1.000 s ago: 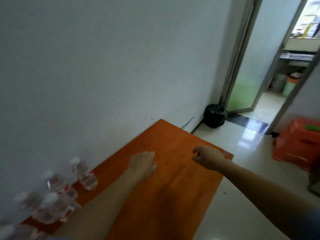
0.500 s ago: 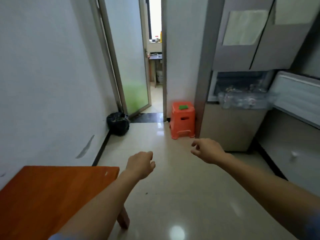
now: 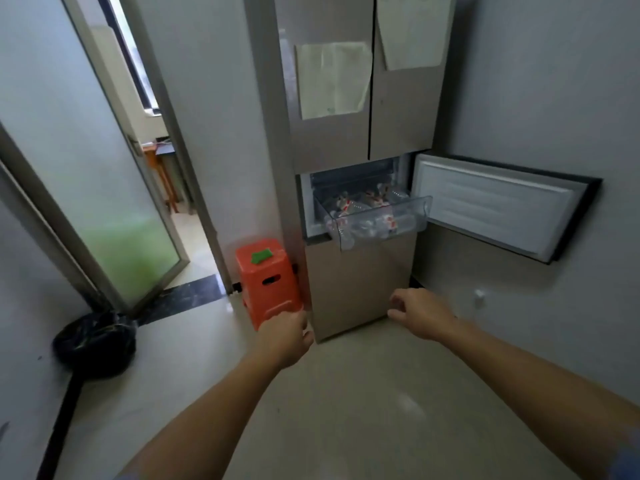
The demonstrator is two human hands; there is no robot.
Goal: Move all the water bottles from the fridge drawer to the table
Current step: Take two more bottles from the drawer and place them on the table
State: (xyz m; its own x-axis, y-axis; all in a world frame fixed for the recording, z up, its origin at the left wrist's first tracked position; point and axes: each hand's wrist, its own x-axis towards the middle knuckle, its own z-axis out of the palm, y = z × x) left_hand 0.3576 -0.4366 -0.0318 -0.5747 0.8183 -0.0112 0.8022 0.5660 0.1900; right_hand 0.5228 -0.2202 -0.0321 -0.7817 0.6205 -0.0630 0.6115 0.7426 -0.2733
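Note:
A clear plastic fridge drawer [image 3: 420, 211] is pulled out of the tall grey fridge [image 3: 332, 140]. Several water bottles [image 3: 372, 209] with red and white labels lie inside it. The small fridge door [image 3: 498, 206] beside the drawer swings wide to the right. My left hand [image 3: 285, 336] and my right hand [image 3: 420, 313] reach forward below the drawer, well short of it. Both hold nothing; the fingers are loosely curled. The table is out of view.
An orange plastic stool [image 3: 268, 282] with a green patch on top stands against the fridge's left side. A black bag [image 3: 95, 342] sits on the floor by the left wall. A frosted glass door [image 3: 93, 188] stands ajar onto another room. Pale tiled floor [image 3: 346, 410] stretches ahead.
The view has swung right from the orange table and its bottles to the fridge, which is now closer. Both hands stay empty and stretched forward.

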